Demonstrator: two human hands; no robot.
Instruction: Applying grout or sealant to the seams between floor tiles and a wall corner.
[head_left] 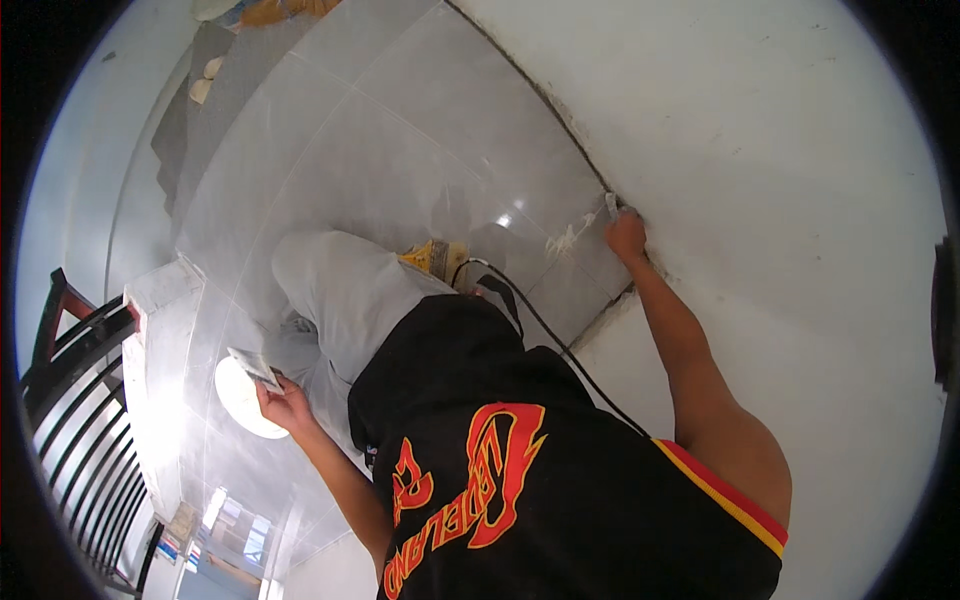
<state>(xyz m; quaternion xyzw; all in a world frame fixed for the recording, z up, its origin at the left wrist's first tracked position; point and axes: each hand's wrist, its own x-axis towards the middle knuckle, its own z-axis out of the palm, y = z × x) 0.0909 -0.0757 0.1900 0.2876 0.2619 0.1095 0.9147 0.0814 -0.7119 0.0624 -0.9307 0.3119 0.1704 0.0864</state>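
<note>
My right hand (627,236) reaches to the corner where the tiled floor meets the white wall. It is closed on a small scraper-like tool (611,203), whose tip touches the dark joint at the wall's foot. Low on the left, my left hand (286,404) grips a flat, rectangular grey blade (254,366) that looks like a putty knife; its handle is hidden in the fingers. Behind that hand lies a round white shape (240,398), perhaps a bucket or lid. White paste (570,236) is smeared on the tile beside my right hand.
Grey tiles (400,150) cover the floor, bounded by the white wall (780,200) on the right. A black railing (100,440) stands on a white ledge (165,290) at the left. A black cable (560,342) crosses near my shoe (440,260).
</note>
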